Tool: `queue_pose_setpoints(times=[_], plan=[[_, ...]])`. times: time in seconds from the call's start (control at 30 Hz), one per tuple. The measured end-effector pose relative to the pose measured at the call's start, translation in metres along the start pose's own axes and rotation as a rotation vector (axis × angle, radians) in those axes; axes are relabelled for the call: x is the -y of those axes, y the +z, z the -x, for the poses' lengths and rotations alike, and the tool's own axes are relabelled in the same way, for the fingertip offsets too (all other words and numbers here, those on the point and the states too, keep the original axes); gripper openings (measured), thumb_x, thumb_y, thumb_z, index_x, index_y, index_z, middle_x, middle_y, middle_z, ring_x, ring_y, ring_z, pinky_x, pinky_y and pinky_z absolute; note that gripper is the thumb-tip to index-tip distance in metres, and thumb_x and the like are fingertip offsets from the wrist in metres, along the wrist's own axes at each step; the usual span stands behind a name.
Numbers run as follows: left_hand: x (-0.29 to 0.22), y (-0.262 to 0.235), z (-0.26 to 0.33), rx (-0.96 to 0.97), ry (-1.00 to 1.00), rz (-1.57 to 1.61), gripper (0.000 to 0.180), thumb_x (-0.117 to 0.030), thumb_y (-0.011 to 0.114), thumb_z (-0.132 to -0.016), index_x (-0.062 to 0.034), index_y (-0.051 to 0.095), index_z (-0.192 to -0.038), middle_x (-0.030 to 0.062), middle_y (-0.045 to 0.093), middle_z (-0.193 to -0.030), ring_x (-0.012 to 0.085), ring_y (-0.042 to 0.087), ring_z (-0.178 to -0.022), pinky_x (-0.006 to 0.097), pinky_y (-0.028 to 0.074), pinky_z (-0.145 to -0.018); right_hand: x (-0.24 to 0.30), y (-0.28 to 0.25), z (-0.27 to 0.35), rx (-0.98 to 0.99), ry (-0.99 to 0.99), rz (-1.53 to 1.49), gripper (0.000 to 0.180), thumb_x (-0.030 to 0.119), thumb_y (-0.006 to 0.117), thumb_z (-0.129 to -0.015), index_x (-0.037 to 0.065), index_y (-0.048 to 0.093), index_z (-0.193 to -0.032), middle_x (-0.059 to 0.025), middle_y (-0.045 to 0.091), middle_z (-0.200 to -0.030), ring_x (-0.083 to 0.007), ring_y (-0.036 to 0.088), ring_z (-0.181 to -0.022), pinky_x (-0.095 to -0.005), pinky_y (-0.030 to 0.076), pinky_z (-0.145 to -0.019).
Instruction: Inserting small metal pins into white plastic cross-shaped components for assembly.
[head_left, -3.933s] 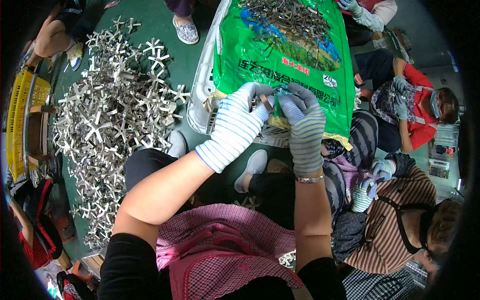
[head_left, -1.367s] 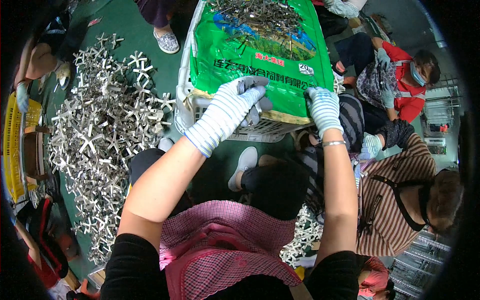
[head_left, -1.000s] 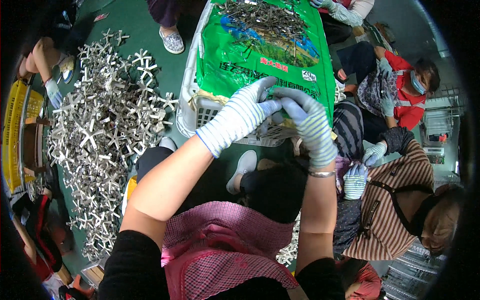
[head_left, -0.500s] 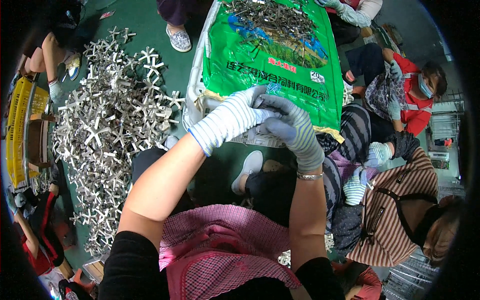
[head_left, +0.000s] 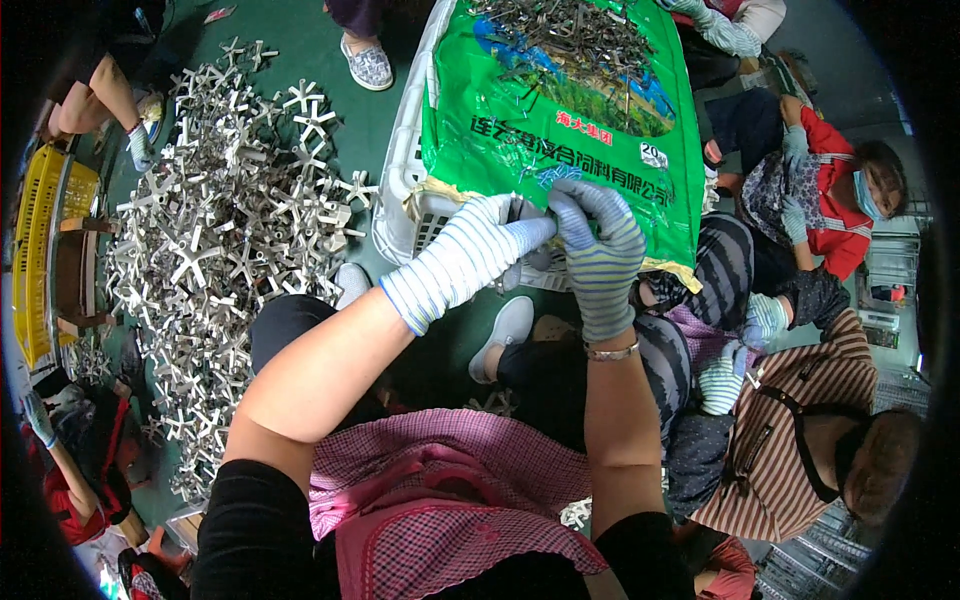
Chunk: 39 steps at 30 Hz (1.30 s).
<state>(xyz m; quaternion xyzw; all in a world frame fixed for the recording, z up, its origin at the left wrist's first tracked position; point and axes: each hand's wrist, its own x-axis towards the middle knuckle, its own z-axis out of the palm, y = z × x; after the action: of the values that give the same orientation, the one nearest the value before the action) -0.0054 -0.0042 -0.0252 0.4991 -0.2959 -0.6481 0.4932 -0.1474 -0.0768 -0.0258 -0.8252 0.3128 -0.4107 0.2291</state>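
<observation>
My left hand [head_left: 455,258], in a striped white glove, is closed, its grey-coated fingers curled beside my right hand. Close by, my right hand [head_left: 603,262] in a similar glove has its fingers bent into a pinch. What either hand holds, if anything, is hidden by the gloves. Both hands are above the near edge of a green printed sack [head_left: 455,130], which lies over a white plastic crate [head_left: 400,190]. A heap of dark, thin metal scraps [head_left: 590,40] lies on the sack's far part. Small blue strands [head_left: 556,176] show just beyond my right fingertips.
A large pile of silvery star-shaped metal parts [head_left: 230,260] covers the floor at left. A yellow plastic basket [head_left: 45,255] stands at far left. Co-workers sit close on the right, one in a striped top [head_left: 790,430], another in red [head_left: 835,205]. Others are at left.
My hands, overlapping before, are now slightly apart; the right fingers have lifted away from the left. The whole view has shifted a little, with the sack appearing further right.
</observation>
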Motion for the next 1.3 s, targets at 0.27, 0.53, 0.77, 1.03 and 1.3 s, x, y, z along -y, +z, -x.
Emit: queue_pose_setpoints(times=[0.27,0.53,0.77,1.03,1.3], plan=[[-0.025,-0.021,-0.001,-0.267,0.232,0.019,0.020,-0.020,0.062,-0.087,-0.0007,0.059,-0.089,0.0040,0.061,-0.066,0.0071,0.049,-0.045,0.021,0.039,-0.041,-0.056,-0.036,0.002,0.036,0.510,0.027,0.025,0.015,0.064,-0.084,0.000,0.065,-0.104,-0.0097,0.067,-0.089,-0.0128,0.060,-0.077,-0.0266,0.049,-0.072],[-0.012,-0.009,-0.003,-0.285,0.383,-0.087,0.019,-0.017,0.063,-0.087,0.0016,0.060,-0.089,0.0024,0.060,-0.067,0.0060,0.053,-0.058,0.022,0.043,-0.052,-0.046,-0.010,-0.017,0.451,0.620,0.587,0.034,0.031,0.065,-0.080,0.009,0.065,-0.107,-0.0119,0.069,-0.095,-0.0266,0.065,-0.088,-0.0378,0.050,-0.080],[-0.001,-0.016,-0.006,-0.280,0.400,-0.127,0.020,-0.019,0.063,-0.087,0.0009,0.060,-0.090,0.0025,0.060,-0.067,0.0060,0.053,-0.056,0.021,0.042,-0.049,-0.044,-0.008,-0.014,0.393,0.606,0.477,0.033,0.026,0.067,-0.076,0.009,0.064,-0.104,-0.0120,0.069,-0.091,-0.0289,0.065,-0.084,-0.0389,0.050,-0.079],[-0.012,-0.013,0.002,-0.162,0.167,-0.062,0.018,-0.019,0.061,-0.088,-0.0014,0.058,-0.084,0.0024,0.059,-0.065,0.0070,0.051,-0.050,0.022,0.040,-0.044,-0.004,-0.015,0.000,-0.057,0.668,-0.505,0.032,0.007,0.067,-0.080,-0.002,0.058,-0.109,-0.0079,0.064,-0.094,-0.0130,0.060,-0.086,-0.0265,0.050,-0.078],[-0.001,-0.003,-0.007,-0.177,0.296,-0.203,0.020,-0.020,0.063,-0.088,-0.0002,0.060,-0.090,0.0014,0.061,-0.069,0.0049,0.052,-0.054,0.021,0.042,-0.048,0.014,0.007,-0.001,-0.111,0.591,-0.900,0.040,0.001,0.067,-0.079,0.000,0.053,-0.117,-0.0082,0.063,-0.099,-0.0154,0.059,-0.091,-0.0282,0.049,-0.083]])
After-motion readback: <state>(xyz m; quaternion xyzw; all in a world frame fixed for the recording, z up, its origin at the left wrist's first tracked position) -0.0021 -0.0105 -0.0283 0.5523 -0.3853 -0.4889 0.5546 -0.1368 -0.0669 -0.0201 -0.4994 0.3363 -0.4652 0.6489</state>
